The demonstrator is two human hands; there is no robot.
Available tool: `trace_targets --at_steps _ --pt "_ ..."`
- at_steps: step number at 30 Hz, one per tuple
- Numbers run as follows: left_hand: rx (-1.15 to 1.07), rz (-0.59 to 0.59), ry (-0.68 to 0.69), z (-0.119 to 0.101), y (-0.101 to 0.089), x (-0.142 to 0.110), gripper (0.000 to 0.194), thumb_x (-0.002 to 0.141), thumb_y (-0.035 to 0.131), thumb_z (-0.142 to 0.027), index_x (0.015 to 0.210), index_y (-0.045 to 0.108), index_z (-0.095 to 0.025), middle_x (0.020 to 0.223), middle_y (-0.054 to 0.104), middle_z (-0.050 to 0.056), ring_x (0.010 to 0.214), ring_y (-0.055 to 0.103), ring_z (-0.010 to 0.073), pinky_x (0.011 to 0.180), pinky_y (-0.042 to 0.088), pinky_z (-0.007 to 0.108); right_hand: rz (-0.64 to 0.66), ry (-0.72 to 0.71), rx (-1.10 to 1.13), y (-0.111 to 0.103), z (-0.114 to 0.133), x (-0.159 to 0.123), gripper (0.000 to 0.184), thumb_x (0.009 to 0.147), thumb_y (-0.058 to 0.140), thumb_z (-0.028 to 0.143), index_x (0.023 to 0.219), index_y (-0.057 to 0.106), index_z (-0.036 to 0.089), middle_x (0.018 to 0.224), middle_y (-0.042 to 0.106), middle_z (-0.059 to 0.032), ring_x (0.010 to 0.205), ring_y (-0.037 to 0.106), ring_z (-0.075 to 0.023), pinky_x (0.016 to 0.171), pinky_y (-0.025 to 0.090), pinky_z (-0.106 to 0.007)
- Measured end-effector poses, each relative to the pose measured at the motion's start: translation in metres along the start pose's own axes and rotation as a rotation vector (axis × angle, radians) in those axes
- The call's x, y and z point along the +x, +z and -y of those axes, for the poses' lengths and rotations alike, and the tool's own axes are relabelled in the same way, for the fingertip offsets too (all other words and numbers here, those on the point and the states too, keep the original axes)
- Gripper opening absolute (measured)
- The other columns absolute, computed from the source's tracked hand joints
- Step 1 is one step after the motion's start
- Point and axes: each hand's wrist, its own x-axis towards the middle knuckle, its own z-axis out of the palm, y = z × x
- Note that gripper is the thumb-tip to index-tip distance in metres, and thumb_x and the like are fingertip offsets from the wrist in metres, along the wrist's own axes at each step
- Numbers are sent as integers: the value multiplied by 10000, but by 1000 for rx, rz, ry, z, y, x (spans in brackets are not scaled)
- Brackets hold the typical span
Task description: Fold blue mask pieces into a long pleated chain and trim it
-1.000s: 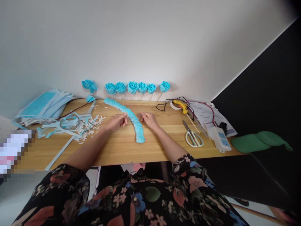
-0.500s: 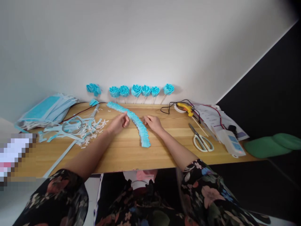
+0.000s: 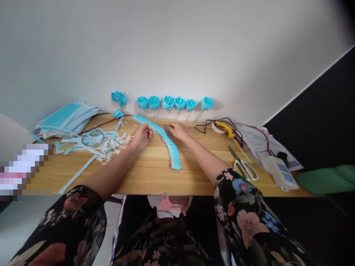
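Observation:
A long blue strip of pleated, overlapping pieces [image 3: 168, 142], seemingly mask material, lies curved on the wooden table [image 3: 144, 177]. My left hand [image 3: 142, 136] is at its left edge towards the far end, fingers curled and thumb and forefinger pinching the border. Across the strip, my right hand [image 3: 178, 131] is closed near its right edge, with a small gap between fingertips and strip. Nothing shows in its fingers. Behind both hands, several blue flowers on thin sticks [image 3: 168, 103] lean against the wall.
To the left are a stack of blue face masks [image 3: 66, 120], a tape roll [image 3: 93, 137] and white and blue scraps [image 3: 113, 147]. On the right lie a yellow glue gun [image 3: 226, 128], white-handled scissors [image 3: 244, 166], papers [image 3: 255, 138], a white power box [image 3: 281, 173] and a green object [image 3: 324, 180].
The view has shifted, so the scene sits further right and slightly higher. My right hand has slid towards the wall along the strip, and my left hand has moved slightly the same way.

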Motion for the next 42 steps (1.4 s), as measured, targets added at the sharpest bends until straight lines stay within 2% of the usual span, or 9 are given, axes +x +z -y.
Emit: trace_targets --at_steps 6,10,15,21,30,33,36,39,42 --pt "58 19 9 0 3 -5 396 980 507 -272 619 590 -132 483 526 -2 412 459 69 433 342 181 129 72 -44 5 24 24 377 934 541 524 893 747 211 896 757 -61 833 659 -183 647 375 -254" --pt "74 32 16 3 2 -4 403 985 488 -256 623 607 -125 483 529 8 425 474 73 435 342 178 153 68 -91 8 30 25 278 918 585 457 891 752 237 904 759 -44 847 664 -176 654 384 -246" --pt "63 34 35 5 0 -1 403 984 480 -242 622 610 -121 482 530 11 426 475 76 437 341 181 152 53 -101 8 29 18 281 930 566 446 945 742 227 987 761 -61 922 664 -191 699 402 -250" --pt "15 -80 108 0 -4 4 408 988 446 -223 612 578 -131 471 521 3 409 453 69 434 326 184 111 47 -44 10 27 16 290 923 570 462 1019 730 240 1037 758 -47 956 662 -196 720 416 -251" --pt "59 -122 135 -3 -8 8 353 935 576 -316 626 559 -148 477 509 -10 417 459 69 440 324 189 99 -1 -58 17 30 11 185 898 591 347 911 729 225 936 754 -56 877 659 -207 698 422 -269" --pt "70 -127 126 -2 -6 8 374 957 530 -296 617 566 -144 468 509 -2 415 443 73 438 311 196 86 -11 168 16 21 9 143 864 612 286 802 697 190 832 733 -42 782 650 -179 701 440 -268" --pt "102 -100 118 -2 -4 6 378 963 523 -290 620 579 -141 469 509 -1 416 436 77 442 306 200 57 101 666 12 11 4 140 818 644 302 752 642 179 691 676 4 633 603 -135 652 464 -257" --pt "101 -78 137 -4 -3 4 392 979 479 -263 625 591 -135 477 509 3 431 447 80 455 318 198 56 183 1059 2 5 -6 238 721 745 370 740 596 186 642 631 38 583 570 -110 611 475 -247" --pt "85 -56 128 -6 -3 3 393 983 437 -229 633 588 -134 506 535 12 452 475 84 475 354 198 39 216 1226 -7 6 -18 366 652 806 433 705 527 203 603 581 60 540 535 -96 555 457 -238"
